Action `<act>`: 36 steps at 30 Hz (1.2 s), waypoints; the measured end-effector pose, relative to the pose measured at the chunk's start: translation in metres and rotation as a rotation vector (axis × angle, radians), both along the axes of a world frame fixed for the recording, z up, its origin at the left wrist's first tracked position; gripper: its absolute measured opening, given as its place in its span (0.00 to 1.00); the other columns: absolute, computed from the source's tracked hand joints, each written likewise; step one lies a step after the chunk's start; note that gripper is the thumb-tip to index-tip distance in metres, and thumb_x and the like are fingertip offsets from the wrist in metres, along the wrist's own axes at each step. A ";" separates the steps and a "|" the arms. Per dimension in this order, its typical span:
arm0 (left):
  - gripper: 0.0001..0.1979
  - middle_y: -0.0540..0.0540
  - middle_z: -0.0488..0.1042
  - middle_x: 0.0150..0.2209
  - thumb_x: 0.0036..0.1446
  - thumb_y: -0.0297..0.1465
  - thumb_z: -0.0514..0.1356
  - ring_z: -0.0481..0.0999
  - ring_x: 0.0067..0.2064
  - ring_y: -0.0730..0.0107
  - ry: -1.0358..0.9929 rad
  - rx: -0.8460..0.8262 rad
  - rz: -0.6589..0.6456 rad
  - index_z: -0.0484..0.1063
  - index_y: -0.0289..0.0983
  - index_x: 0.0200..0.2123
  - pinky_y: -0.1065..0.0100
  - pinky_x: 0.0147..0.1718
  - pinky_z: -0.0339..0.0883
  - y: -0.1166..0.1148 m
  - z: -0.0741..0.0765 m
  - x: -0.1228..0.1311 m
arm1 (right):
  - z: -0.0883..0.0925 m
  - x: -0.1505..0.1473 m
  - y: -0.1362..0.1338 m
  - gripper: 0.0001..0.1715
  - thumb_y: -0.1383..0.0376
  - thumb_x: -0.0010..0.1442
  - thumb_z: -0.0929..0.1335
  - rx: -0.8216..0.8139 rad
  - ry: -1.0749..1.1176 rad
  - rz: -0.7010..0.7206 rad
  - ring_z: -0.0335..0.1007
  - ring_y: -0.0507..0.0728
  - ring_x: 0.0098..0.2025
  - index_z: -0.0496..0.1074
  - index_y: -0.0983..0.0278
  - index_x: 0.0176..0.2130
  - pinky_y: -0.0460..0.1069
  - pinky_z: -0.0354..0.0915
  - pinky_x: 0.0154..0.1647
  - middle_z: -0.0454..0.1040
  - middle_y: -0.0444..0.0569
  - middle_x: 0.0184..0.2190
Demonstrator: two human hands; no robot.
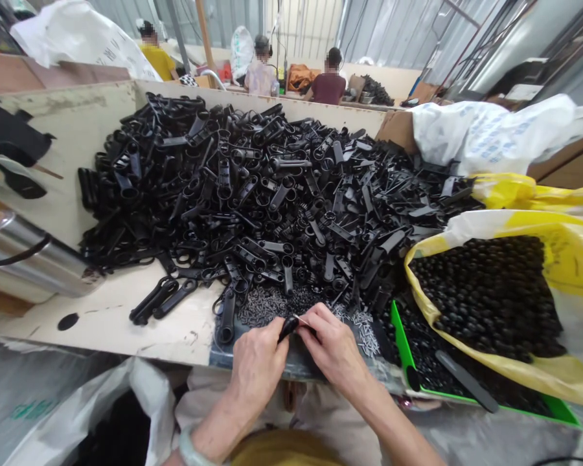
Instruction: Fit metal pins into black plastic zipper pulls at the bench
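Note:
My left hand [260, 359] is closed around a black plastic part [287, 327], most of it hidden by the fingers. Against that part, the fingertips of my right hand [328, 336] pinch a thin, light-coloured pin [300, 320]. Both hands meet over the front edge of the bench. Just beyond them lie small grey metal pieces [262, 305] and silver pins [366, 333]. Behind these rises a large heap of black plastic parts [223, 181], many long with a ring at one end.
A yellow-and-white sack [573, 259] of round black pieces stands at right, by a green tray [399, 336] of small black parts. At left are a steel flask [34, 252] and a white sack [146, 382]. Three people sit at the back.

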State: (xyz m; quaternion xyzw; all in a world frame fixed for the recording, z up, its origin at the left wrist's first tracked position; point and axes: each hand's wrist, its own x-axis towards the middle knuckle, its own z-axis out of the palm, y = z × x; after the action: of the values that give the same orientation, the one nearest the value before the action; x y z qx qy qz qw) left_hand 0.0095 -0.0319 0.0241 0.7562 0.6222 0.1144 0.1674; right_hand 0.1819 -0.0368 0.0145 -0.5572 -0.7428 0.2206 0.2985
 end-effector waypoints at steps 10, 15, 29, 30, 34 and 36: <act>0.08 0.49 0.82 0.27 0.65 0.25 0.59 0.82 0.28 0.59 -0.009 0.225 -0.151 0.74 0.40 0.33 0.65 0.26 0.58 -0.003 -0.022 -0.022 | 0.004 -0.004 0.008 0.08 0.70 0.68 0.70 -0.107 -0.269 0.048 0.76 0.54 0.37 0.79 0.58 0.42 0.45 0.63 0.34 0.74 0.44 0.38; 0.14 0.49 0.82 0.27 0.71 0.27 0.52 0.80 0.27 0.64 -0.098 0.377 -0.236 0.75 0.39 0.34 0.64 0.31 0.62 -0.010 -0.027 -0.038 | 0.011 -0.008 0.004 0.10 0.70 0.69 0.68 -0.105 -0.182 0.055 0.76 0.54 0.36 0.79 0.58 0.45 0.46 0.63 0.35 0.76 0.46 0.39; 0.06 0.49 0.83 0.30 0.65 0.28 0.62 0.79 0.29 0.68 -0.486 0.245 -0.174 0.80 0.40 0.39 0.68 0.33 0.64 -0.037 -0.029 -0.046 | 0.003 -0.029 -0.035 0.23 0.48 0.58 0.75 -0.583 0.737 -0.172 0.59 0.50 0.23 0.80 0.66 0.29 0.45 0.56 0.26 0.70 0.43 0.20; 0.06 0.50 0.81 0.28 0.64 0.32 0.63 0.78 0.28 0.68 -0.544 0.145 -0.077 0.80 0.40 0.35 0.69 0.32 0.65 -0.038 -0.029 -0.044 | 0.002 -0.029 -0.034 0.22 0.49 0.59 0.74 -0.546 0.688 -0.162 0.58 0.50 0.23 0.80 0.66 0.30 0.45 0.56 0.25 0.69 0.42 0.20; 0.15 0.49 0.78 0.26 0.57 0.44 0.67 0.74 0.28 0.68 -0.831 -0.210 0.261 0.78 0.38 0.28 0.71 0.28 0.65 -0.035 -0.020 -0.043 | -0.001 -0.029 -0.024 0.19 0.54 0.67 0.69 -0.275 0.413 -0.079 0.63 0.51 0.24 0.80 0.64 0.32 0.46 0.58 0.26 0.71 0.44 0.23; 0.18 0.49 0.78 0.27 0.52 0.47 0.69 0.73 0.28 0.69 -0.972 -0.307 0.378 0.79 0.37 0.31 0.72 0.28 0.65 -0.032 -0.013 -0.045 | -0.004 -0.028 -0.017 0.21 0.57 0.72 0.65 -0.099 0.230 -0.015 0.68 0.53 0.27 0.81 0.63 0.35 0.46 0.62 0.28 0.73 0.46 0.26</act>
State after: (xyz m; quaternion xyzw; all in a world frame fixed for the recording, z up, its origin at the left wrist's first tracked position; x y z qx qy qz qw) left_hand -0.0356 -0.0643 0.0111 0.4581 0.6076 0.3867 0.5209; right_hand 0.1536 -0.0537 0.0108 -0.5479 -0.6875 0.3172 0.3557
